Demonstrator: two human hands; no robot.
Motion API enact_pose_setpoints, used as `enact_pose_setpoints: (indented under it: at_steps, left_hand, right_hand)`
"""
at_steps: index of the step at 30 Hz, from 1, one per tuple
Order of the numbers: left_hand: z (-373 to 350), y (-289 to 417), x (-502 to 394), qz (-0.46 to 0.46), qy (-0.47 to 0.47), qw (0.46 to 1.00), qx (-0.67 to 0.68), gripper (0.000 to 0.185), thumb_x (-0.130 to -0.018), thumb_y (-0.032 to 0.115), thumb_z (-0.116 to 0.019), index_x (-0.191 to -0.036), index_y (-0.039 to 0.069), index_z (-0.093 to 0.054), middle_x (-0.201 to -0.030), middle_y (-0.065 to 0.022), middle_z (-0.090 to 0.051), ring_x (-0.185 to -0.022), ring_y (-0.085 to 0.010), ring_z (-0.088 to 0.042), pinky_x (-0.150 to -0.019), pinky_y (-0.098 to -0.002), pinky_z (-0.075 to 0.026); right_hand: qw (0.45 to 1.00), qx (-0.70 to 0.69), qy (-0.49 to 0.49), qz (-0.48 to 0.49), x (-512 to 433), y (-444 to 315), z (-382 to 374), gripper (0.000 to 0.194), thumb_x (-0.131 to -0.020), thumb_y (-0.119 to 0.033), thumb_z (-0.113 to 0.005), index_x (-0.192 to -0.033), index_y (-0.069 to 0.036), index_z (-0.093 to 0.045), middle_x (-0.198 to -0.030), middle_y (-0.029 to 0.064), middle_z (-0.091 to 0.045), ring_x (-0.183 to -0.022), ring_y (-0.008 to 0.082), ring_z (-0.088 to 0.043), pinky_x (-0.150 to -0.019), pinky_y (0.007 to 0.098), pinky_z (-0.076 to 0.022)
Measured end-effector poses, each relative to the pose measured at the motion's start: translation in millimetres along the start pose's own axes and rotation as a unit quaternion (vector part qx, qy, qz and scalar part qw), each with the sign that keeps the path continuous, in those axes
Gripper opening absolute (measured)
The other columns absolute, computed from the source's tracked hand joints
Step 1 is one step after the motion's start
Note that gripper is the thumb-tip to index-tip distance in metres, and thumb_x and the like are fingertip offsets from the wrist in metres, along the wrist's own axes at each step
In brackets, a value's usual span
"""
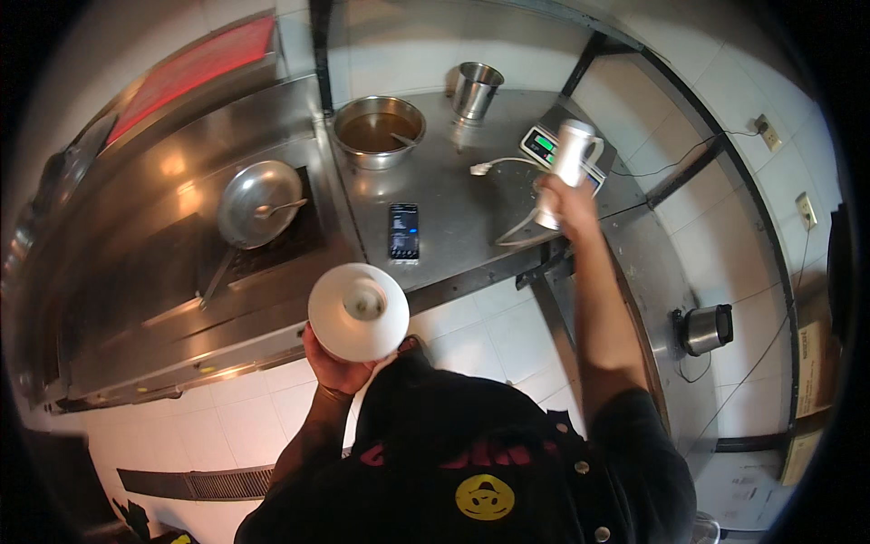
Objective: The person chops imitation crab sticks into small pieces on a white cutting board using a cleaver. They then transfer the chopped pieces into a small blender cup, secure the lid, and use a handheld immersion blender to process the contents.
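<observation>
A round white bowl [333, 319] with a small deep well rests on my left hand [340, 370], whose fingers and palm support it from below, in front of the steel counter's edge. Some residue shows in the well. My right hand [571, 204] grips a white cylindrical appliance [572, 153], possibly a hand blender's motor body, raised over the counter. Its white cord [523, 240] loops on the steel, and a white plug [480, 168] lies there. Partly behind the appliance sits a digital scale [540, 144] with a lit green display.
A steel bowl of brown liquid [378, 132] holds a utensil. Behind stands a steel canister [476, 92]. A phone [404, 232] lies near the counter's front. At left, a metal pan [260, 204] with a spoon sits on the stove. A small steel appliance [707, 330] is at right.
</observation>
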State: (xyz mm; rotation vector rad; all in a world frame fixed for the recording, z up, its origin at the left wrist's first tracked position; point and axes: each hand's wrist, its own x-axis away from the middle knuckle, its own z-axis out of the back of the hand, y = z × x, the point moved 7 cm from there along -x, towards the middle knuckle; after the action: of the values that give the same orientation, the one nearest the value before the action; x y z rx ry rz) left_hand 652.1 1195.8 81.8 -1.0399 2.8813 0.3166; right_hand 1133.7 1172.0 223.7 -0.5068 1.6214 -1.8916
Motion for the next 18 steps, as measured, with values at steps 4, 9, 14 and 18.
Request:
enact_pose_setpoints:
  at_steps: [4, 9, 14, 18]
  left_hand:
    - [-0.5, 10.9, -89.8, -0.005, 0.004, 0.998, 0.055, 0.081, -0.101, 0.074, -0.046, -0.165, 0.024, -0.039, -0.163, -0.0108, -0.048, -0.144, -0.0387, -0.055, -0.101, -0.0633, -0.059]
    - [44.7, 54.4, -123.7, -0.121, 0.114, 0.986, 0.009, 0.077, -0.103, 0.069, -0.049, -0.162, 0.019, -0.044, -0.161, -0.0125, -0.05, -0.143, -0.0366, -0.056, -0.112, -0.0598, -0.051]
    - [21.9, 67.3, -127.2, -0.232, 0.029, 0.972, -0.037, 0.09, -0.097, 0.068, -0.066, -0.164, 0.015, -0.037, -0.16, -0.0232, -0.045, -0.134, -0.0485, -0.056, -0.096, -0.061, -0.059]
    - [-12.5, 41.2, -138.4, -0.269, 0.11, 0.953, -0.084, 0.09, -0.099, 0.066, -0.061, -0.165, 0.01, -0.036, -0.155, -0.0297, -0.047, -0.125, -0.0532, -0.058, -0.083, -0.0491, -0.066]
  right_hand:
    - [0.997, 0.028, -0.003, -0.065, -87.3, 97.6, -67.3, 0.054, -0.078, -0.019, -0.086, -0.121, 0.007, -0.068, -0.108, 0.0182, -0.077, -0.092, 0.0269, -0.074, -0.081, 0.0415, -0.0596]
    - [0.976, 0.014, -0.115, -0.185, -134.8, 193.3, -105.6, 0.058, -0.077, -0.019, -0.087, -0.124, 0.009, -0.068, -0.106, 0.0186, -0.077, -0.091, 0.0292, -0.076, -0.082, 0.0432, -0.0604]
    - [0.953, 0.178, -0.162, -0.182, -168.8, 235.9, -115.2, 0.062, -0.075, -0.024, -0.088, -0.126, 0.007, -0.069, -0.111, 0.0214, -0.078, -0.096, 0.0332, -0.078, -0.084, 0.047, -0.0607]
    - [0.916, 0.319, -0.225, -0.088, -217.7, 256.4, -128.6, 0.068, -0.074, -0.031, -0.09, -0.127, 0.005, -0.068, -0.115, 0.0245, -0.076, -0.106, 0.0387, -0.076, -0.09, 0.0486, -0.0601]
